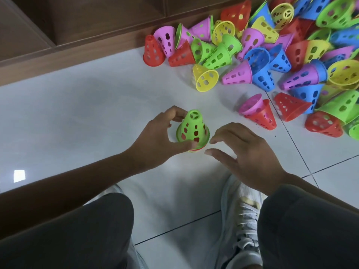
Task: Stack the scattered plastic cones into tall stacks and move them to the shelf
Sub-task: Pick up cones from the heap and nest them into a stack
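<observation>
From the head view, a short stack (192, 131) topped by a green cone stands upright on the floor (77, 113), just ahead of the shoes (240, 214). The left hand (159, 136) curls around its base, steadying it. The right hand (242, 152) hovers beside it, fingers spread and holding nothing. The loose cones (272, 55) lie near the shelf (58, 26). Best to keep the base pinned and drop the next cone straight down.
</observation>
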### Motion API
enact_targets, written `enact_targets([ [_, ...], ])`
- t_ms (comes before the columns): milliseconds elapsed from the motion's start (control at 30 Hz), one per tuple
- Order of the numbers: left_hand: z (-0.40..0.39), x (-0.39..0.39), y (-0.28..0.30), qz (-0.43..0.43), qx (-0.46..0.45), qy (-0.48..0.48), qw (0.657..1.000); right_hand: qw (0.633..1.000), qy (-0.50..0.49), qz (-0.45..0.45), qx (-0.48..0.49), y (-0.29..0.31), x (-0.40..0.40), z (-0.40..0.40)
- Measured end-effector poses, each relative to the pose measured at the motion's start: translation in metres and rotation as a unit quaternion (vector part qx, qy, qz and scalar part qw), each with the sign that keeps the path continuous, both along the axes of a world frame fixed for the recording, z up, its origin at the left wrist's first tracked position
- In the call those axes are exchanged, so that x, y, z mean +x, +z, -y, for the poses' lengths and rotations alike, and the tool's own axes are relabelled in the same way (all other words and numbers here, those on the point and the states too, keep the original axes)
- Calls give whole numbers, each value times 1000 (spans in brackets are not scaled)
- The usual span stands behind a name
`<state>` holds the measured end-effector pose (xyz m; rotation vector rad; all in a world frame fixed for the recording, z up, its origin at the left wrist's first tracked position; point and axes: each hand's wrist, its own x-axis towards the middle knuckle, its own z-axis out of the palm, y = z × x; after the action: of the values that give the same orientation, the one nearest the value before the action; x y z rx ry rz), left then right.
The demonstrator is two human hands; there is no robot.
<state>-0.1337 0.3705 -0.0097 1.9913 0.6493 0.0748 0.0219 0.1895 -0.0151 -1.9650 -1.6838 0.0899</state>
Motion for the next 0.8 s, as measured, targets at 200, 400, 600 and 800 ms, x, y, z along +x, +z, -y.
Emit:
enact_targets([
  [200,4,5,-12,14,26,-17,999,989,-144,-11,-15,-3,32,14],
  [400,2,7,-21,5,60,-40,997,957,-268,-47,-101,-10,73,13],
  [600,-12,-1,-20,5,40,-50,998,938,-290,-93,-165,-28,101,7],
  [800,-35,4,-16,19,35,-12,999,936,-274,-114,-188,-36,116,4],
])
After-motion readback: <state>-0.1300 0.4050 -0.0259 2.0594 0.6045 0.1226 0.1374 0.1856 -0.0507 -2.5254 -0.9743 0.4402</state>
